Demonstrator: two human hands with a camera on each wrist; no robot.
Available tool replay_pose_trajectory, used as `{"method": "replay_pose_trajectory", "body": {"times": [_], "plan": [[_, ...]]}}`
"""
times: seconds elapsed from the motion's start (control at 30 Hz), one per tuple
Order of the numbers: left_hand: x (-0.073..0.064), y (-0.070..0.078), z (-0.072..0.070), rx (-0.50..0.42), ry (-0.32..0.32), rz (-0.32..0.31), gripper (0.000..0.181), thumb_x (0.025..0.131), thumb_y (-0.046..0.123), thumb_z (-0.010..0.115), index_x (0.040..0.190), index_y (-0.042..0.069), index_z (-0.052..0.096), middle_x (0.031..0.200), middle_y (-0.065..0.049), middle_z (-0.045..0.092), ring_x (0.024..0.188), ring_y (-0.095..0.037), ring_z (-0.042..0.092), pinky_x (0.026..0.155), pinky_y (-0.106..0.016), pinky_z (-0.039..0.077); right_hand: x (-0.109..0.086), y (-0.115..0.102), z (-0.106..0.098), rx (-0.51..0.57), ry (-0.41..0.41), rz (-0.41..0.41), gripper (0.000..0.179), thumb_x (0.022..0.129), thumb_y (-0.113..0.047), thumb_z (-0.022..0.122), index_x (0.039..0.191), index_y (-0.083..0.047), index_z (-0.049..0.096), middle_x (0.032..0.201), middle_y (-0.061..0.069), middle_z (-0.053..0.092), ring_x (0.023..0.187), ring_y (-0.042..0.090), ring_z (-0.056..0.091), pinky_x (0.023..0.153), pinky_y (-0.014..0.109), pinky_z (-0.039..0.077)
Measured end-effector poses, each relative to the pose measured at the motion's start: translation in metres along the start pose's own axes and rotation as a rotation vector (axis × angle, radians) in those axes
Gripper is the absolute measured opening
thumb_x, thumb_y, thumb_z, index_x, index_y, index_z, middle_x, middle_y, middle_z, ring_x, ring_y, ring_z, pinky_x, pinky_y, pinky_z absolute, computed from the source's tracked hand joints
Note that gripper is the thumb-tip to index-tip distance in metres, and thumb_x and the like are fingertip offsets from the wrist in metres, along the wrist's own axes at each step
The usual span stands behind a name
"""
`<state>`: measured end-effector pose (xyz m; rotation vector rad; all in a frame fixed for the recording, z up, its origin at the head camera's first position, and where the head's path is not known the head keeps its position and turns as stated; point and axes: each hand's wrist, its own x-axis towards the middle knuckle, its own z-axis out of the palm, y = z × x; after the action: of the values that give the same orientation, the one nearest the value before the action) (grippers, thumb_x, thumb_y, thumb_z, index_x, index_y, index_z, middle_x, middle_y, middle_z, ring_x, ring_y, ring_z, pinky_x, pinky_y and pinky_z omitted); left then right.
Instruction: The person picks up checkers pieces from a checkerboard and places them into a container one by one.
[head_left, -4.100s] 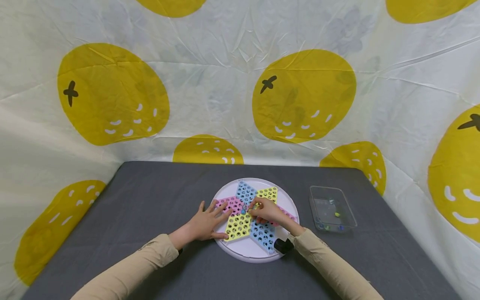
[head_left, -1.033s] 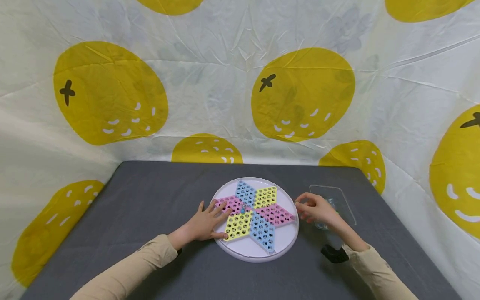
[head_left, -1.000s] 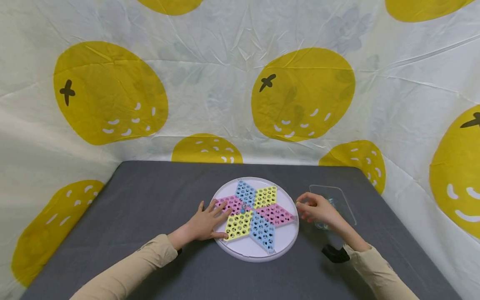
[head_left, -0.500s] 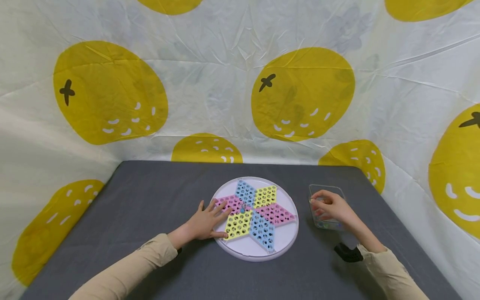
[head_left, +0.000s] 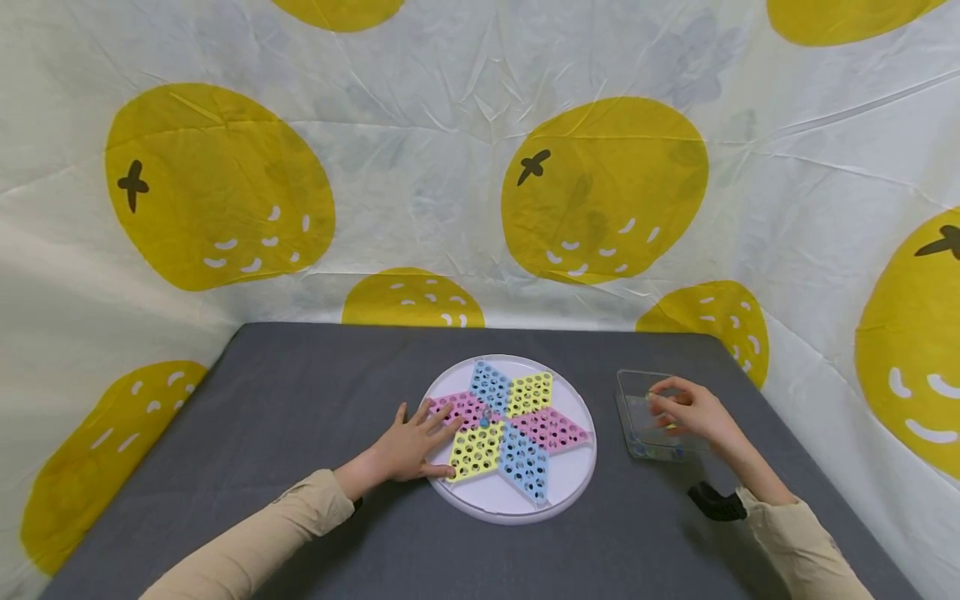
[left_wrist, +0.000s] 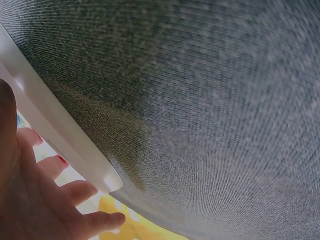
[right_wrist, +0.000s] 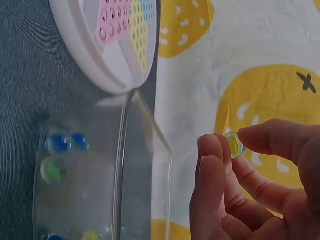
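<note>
A round white Chinese checkers board carries a star of pink, yellow and blue perforated sections. My left hand rests with spread fingers on its left edge, over the pink point; the left wrist view shows those fingers reaching past the white rim. Near the star's centre sit a few small bluish marbles. Over the clear plastic box, my right hand pinches a clear marble with a yellow-green swirl between thumb and finger.
Inside the box lie several marbles, among them a blue one and a green one. A dark grey cloth covers the table. Behind it hangs a white curtain with yellow fruit prints.
My right hand has moved from the board's centre rightward, past the rim, to above the plastic box. My left hand has kept its place on the board.
</note>
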<state>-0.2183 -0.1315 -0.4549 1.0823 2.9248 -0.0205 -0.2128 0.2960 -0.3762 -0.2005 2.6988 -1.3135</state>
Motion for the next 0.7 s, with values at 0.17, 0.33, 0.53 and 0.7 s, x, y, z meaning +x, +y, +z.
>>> {"method": "replay_pose_trajectory", "body": {"times": [0.17,0.33,0.53,0.7], "plan": [[-0.001,0.0,0.0,0.0,-0.01,-0.008,0.076,0.08,0.064,0.043,0.141,0.021,0.026,0.148,-0.009,0.024,0.132,-0.042,0.023,0.094,-0.066,0.024,0.001,0.008,-0.006,0.014,0.015,0.013,0.042,0.091,-0.027,0.05,0.117,0.006,0.045,0.093,0.02,0.065,0.072,0.017,0.066,0.065,0.038,0.053],[-0.001,0.001,-0.001,-0.008,-0.023,-0.012,0.077,0.08,0.063,0.044,0.142,0.021,0.026,0.148,-0.01,0.023,0.132,-0.042,0.023,0.095,-0.066,0.023,0.002,0.017,-0.011,0.023,0.026,0.048,0.045,0.091,-0.029,0.051,0.118,0.006,0.044,0.088,0.007,0.067,0.072,0.016,0.066,0.067,0.039,0.053],[0.0,0.001,-0.001,-0.009,-0.027,-0.013,0.076,0.08,0.063,0.044,0.142,0.021,0.026,0.148,-0.009,0.022,0.132,-0.042,0.022,0.095,-0.066,0.022,0.002,0.02,-0.015,0.032,0.038,0.072,0.045,0.091,-0.027,0.051,0.118,0.008,0.043,0.08,-0.001,0.066,0.071,0.016,0.065,0.066,0.036,0.053],[0.0,0.001,0.0,-0.01,-0.026,-0.013,0.077,0.08,0.064,0.044,0.141,0.021,0.027,0.148,-0.009,0.023,0.133,-0.042,0.022,0.095,-0.066,0.022,0.004,0.021,-0.018,0.015,0.041,0.074,0.045,0.091,-0.028,0.049,0.118,0.008,0.043,0.087,0.012,0.067,0.07,0.015,0.065,0.064,0.035,0.053]]}}
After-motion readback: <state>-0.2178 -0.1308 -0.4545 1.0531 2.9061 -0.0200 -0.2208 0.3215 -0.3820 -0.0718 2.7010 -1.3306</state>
